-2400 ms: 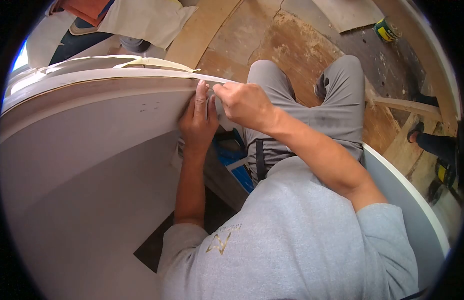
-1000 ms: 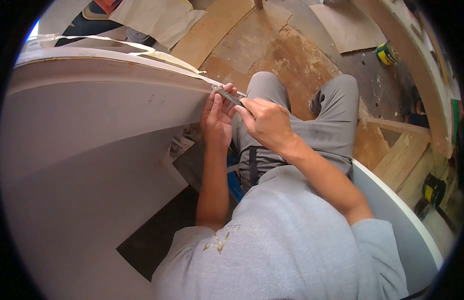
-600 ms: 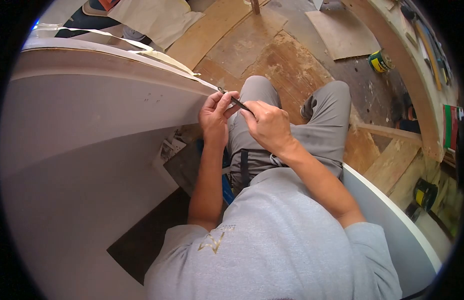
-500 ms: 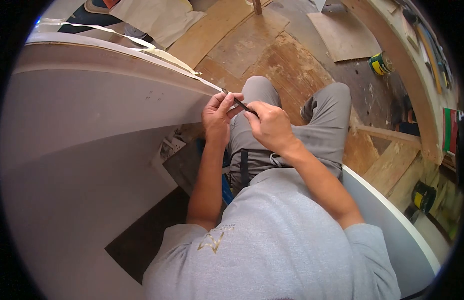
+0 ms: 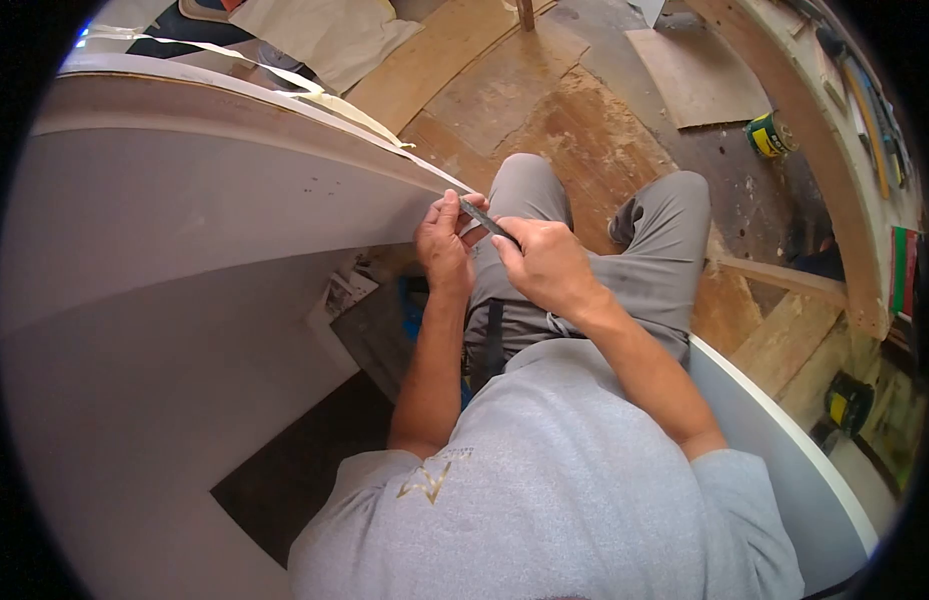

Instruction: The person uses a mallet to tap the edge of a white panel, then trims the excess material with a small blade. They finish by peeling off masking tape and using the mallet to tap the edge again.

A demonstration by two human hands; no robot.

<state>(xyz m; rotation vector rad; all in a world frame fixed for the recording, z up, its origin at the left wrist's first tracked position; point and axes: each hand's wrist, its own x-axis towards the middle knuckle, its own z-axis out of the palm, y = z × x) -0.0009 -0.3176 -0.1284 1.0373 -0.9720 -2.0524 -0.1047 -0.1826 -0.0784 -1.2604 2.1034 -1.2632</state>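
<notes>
My right hand [image 5: 552, 258] is closed around the rear part of a slim, dark, file-like tool [image 5: 487, 219]; its exact kind is not plain. The tool slants up and left toward the edge of a pale curved panel [image 5: 234, 195]. At its far end is my left hand [image 5: 446, 245], with thumb and fingers closed about the tip, right by the panel's edge. A thin white strip [image 5: 329, 100] hangs loose along the panel's top rim. Parts of the left fingers are hidden behind the tool.
A second pale panel [image 5: 784, 455] curves past my right side. Wooden boards [image 5: 699, 75] lie on the worn floor [image 5: 559, 125]. A green and yellow can [image 5: 771, 135] lies at upper right, near a wooden frame [image 5: 834, 180] with several tools on it. Cream paper [image 5: 329, 40] lies at upper left.
Both hands and the tool have shifted slightly right and down in view. The tool has turned so its flat, greyer face shows. The left fingers have moved slightly along its tip.
</notes>
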